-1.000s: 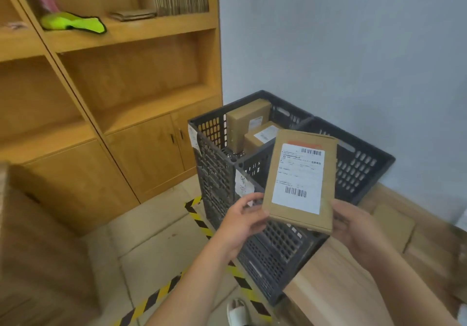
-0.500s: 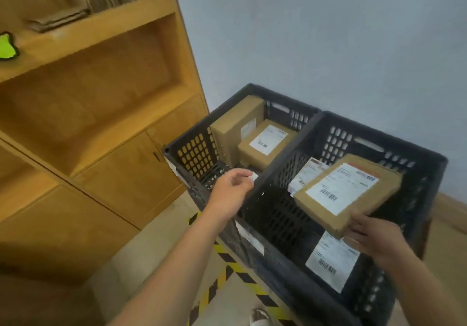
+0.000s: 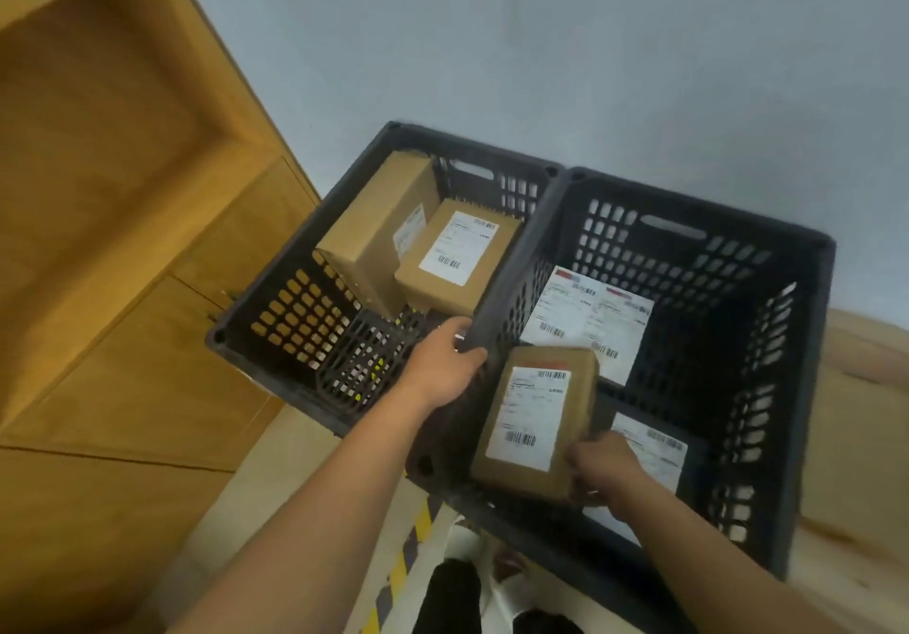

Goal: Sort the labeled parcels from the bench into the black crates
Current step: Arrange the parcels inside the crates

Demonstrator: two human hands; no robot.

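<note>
Two black crates stand side by side. My right hand (image 3: 597, 471) grips the lower right corner of a brown labeled parcel (image 3: 533, 417) and holds it inside the right crate (image 3: 767, 299), near its front left corner. Flat labeled parcels (image 3: 585, 323) lie on that crate's floor, and another label (image 3: 654, 446) shows beside my right hand. My left hand (image 3: 445, 363) grips the rim where the two crates meet. The left crate (image 3: 285, 308) holds two brown labeled boxes (image 3: 408, 249) leaning at its back.
A wooden cabinet (image 3: 123, 220) with shelves and doors fills the left side. A grey wall (image 3: 541, 43) runs behind the crates. The wooden bench (image 3: 856, 427) lies to the right. Yellow-black floor tape (image 3: 408, 545) and my legs show below the crates.
My right hand has lowered the parcel from above the right crate down into it, toward its front left corner. My left hand moved onto the rim between the crates. The view tilted downward.
</note>
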